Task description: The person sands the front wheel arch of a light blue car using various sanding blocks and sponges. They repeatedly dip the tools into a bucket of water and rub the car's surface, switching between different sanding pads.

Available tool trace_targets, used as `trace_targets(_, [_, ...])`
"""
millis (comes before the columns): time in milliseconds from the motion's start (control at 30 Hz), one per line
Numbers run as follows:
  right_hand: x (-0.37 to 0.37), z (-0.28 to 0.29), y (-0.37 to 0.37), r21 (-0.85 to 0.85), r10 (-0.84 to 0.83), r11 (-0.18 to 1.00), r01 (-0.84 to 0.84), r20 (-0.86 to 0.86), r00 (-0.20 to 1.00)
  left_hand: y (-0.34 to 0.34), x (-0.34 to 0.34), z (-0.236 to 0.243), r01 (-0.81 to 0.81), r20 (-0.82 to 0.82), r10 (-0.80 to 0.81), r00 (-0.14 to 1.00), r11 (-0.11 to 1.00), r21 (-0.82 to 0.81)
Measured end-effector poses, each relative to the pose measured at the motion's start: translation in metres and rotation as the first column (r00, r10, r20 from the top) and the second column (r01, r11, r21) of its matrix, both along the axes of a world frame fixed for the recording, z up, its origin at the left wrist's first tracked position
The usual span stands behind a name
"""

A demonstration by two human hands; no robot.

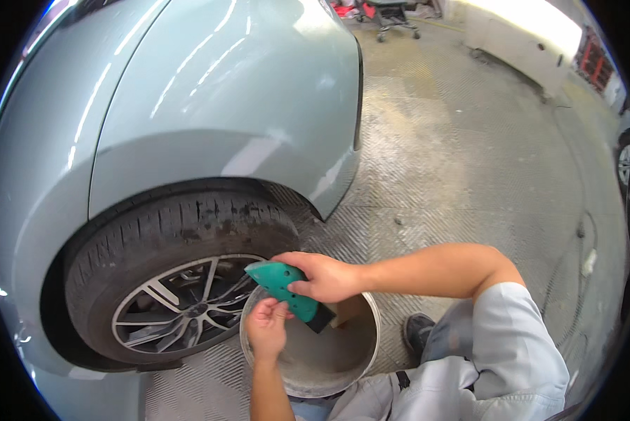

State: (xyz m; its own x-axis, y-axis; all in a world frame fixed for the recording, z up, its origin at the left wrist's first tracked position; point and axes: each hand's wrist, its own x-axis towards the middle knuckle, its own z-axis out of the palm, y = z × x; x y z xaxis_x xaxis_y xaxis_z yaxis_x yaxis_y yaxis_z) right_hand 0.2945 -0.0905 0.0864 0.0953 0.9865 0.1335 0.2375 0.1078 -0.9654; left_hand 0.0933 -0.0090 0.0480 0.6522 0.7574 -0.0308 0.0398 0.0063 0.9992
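A teal perforated sanding piece (288,299) with a pointed tip and a black end (320,319) is tilted over a bucket (371,337) of murky grey liquid. My right hand (317,274) grips its upper part, thumb across the teal face. Lower down on the left, my left hand (266,328) has its fingers pinched at the edge of the same piece. A tan object (346,309), too hidden to name, shows inside the bucket.
A pale grey-blue car body (223,105) and its wheel (167,281) are directly left of the bucket. The textured floor (434,175) carries a cable (583,217) at right. A wheeled stand (388,17), a white cabinet (511,38) and another wheel (626,158) are farther off.
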Motion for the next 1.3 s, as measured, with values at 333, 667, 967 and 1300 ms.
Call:
trace_targets(333, [-0.07, -0.124, 0.049, -0.833, 0.648, 0.542, 0.11, 0.498, 0.576, 0.065, -0.065, -0.006, -0.067, -0.114, 0.093, 0.989, 0.975, 0.21])
trace_targets(667, [-0.065, -0.215, 0.054, -0.939, 0.666, 0.307, -0.156, 0.095, 0.74, 0.079, -0.067, -0.006, 0.013, -0.142, 0.018, 0.99, 0.977, 0.214])
trace_targets(967, [-0.028, -0.252, 0.022, -0.994, -0.019, 0.082, -0.076, -0.078, 0.997, 0.071, -0.069, -0.001, 0.06, -0.031, -0.055, 0.998, 0.983, 0.175])
trace_targets(1300, [-0.087, -0.276, -0.001, -0.982, 0.558, 0.176, 0.071, 0.159, 0.814, 0.062, -0.071, 0.014, 0.116, -0.192, -0.06, 0.98, 0.949, 0.294])
